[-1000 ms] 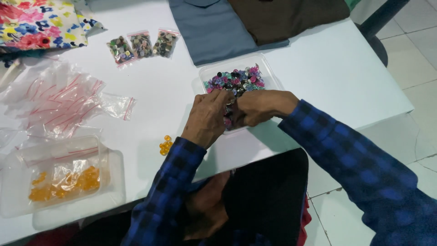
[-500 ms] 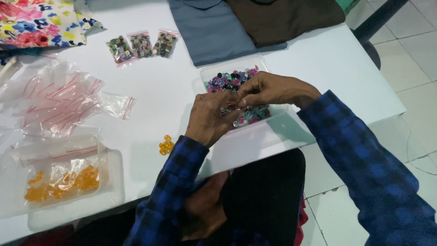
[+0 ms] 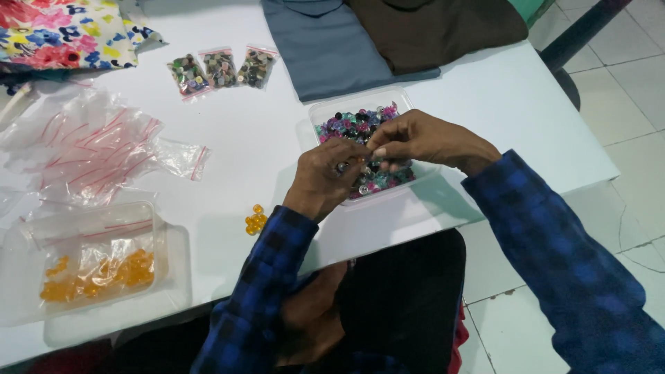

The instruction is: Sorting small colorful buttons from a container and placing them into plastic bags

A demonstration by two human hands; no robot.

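A clear tub (image 3: 83,270) of orange beads sits nearest, then the left hand (image 3: 325,176) and right hand (image 3: 422,142) pinching small beads together over a clear tray (image 3: 325,114) of mixed-colour beads, three filled bags (image 3: 220,69) beyond.

Clear rectangular plastic tray (image 3: 320,112) on white surface (image 3: 485,104), near front edge, heaped with small mixed-colour beads (image 3: 357,125): purple, pink, teal, black. Tiny orange bead (image 3: 360,160) pinched between fingertips just above tray's near half.

Single head-worn camera looks steeply down, close over the white table (image 3: 485,104).
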